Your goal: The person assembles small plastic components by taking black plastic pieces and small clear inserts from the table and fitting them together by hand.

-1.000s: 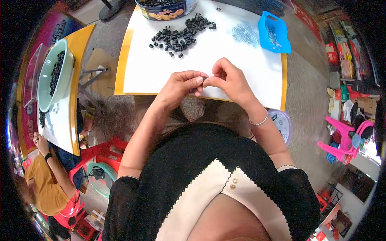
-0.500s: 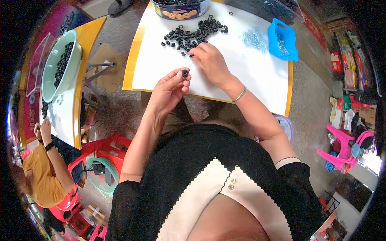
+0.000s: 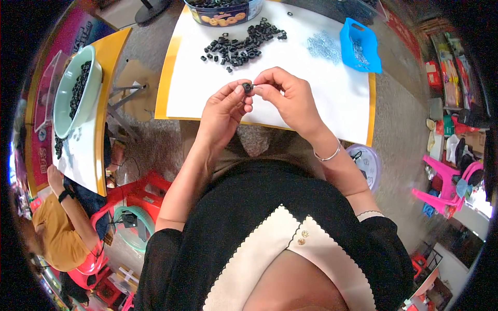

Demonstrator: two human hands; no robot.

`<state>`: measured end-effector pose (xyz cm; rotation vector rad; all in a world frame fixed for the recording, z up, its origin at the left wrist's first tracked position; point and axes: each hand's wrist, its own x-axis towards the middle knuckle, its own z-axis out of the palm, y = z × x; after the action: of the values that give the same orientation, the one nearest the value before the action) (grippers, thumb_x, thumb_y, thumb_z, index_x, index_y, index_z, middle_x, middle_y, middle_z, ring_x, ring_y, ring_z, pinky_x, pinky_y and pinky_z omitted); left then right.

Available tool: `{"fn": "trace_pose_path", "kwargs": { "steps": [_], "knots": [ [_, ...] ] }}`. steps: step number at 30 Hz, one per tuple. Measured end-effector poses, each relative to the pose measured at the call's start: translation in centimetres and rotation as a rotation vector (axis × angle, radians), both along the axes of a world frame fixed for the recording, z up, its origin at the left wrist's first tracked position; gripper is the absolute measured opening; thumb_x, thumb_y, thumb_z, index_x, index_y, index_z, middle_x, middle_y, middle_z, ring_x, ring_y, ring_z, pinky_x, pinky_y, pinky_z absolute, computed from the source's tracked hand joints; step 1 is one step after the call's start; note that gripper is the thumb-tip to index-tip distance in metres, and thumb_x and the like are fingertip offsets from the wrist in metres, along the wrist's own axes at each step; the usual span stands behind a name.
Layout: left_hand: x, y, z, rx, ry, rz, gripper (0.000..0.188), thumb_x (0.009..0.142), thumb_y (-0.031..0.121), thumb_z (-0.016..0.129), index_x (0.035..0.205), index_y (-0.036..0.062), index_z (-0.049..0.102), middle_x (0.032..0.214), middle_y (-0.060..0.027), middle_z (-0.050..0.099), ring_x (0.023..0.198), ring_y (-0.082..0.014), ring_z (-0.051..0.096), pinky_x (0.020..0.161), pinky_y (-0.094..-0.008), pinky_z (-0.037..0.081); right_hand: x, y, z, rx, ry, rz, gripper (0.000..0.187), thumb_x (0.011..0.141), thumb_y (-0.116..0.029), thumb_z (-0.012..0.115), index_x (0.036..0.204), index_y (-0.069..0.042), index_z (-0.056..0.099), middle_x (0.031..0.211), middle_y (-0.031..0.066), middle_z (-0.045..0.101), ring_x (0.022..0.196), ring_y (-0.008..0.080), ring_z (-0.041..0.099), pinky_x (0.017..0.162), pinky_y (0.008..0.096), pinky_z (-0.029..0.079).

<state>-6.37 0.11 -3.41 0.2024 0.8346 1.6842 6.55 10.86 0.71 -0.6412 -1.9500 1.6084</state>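
My left hand [image 3: 226, 107] holds a small round black plastic part [image 3: 247, 87] between thumb and fingertips, with a hole facing up. Close against it, my right hand [image 3: 291, 98] pinches a tiny dark piece, mostly covered by the fingertips. Both hands meet just above the near edge of a white-topped table [image 3: 295, 67]. Beyond them lies a loose pile of small black plastic parts [image 3: 239, 51].
A blue tin [image 3: 224, 20] of black parts stands at the back. Small silvery pieces [image 3: 322, 45] lie beside a blue scoop tray [image 3: 361, 61]. At left, a co-worker's hand [image 3: 55, 179] rests by another table with a pale green basin [image 3: 61, 116]. A pink stool [image 3: 443, 181] stands right.
My right hand has moved from the pile's near edge toward me, up to the part in my left hand. My left hand has shifted slightly right and up. The co-worker's hands have moved.
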Motion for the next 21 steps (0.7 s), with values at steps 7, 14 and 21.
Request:
{"fn": "trace_pose_path", "kwargs": {
  "steps": [7, 14, 21],
  "knots": [
    [0.9, 0.1, 0.3, 0.015, 0.224, 0.046, 0.022, 0.092, 0.01, 0.058, 0.11, -0.0025, 0.06, 0.091, -0.0067, 0.064, 0.075, -0.0113, 0.059, 0.067, -0.0229, 0.05, 0.9, -0.1, 0.4, 0.216, -0.069, -0.001, 0.009, 0.085, -0.007, 0.064, 0.093, -0.002, 0.064, 0.079, 0.0015, 0.065, 0.071, 0.0055, 0.055, 0.063, 0.0218, 0.045],
    [1.1, -0.2, 0.2, 0.002, 0.455, 0.073, 0.022, 0.091, 0.011, 0.061, 0.107, -0.0023, 0.063, 0.088, -0.0051, 0.064, 0.071, -0.0105, 0.058, 0.067, -0.0225, 0.049, 0.9, -0.8, 0.2, 0.294, -0.052, -0.02, 0.009, 0.084, -0.007, 0.066, 0.092, -0.003, 0.064, 0.078, 0.0024, 0.064, 0.068, 0.0067, 0.054, 0.061, 0.0219, 0.044],
    [2.1, -0.3, 1.1, 0.007, 0.673, 0.18, 0.021, 0.092, 0.012, 0.06, 0.106, -0.0037, 0.062, 0.087, -0.0042, 0.062, 0.071, -0.0091, 0.056, 0.066, -0.0218, 0.047, 0.7, -1.9, 0.2, 0.263, 0.031, -0.104, 0.009, 0.082, -0.006, 0.065, 0.087, -0.001, 0.059, 0.077, 0.0111, 0.062, 0.067, 0.0211, 0.061, 0.061, 0.0314, 0.049]
  ]
}}
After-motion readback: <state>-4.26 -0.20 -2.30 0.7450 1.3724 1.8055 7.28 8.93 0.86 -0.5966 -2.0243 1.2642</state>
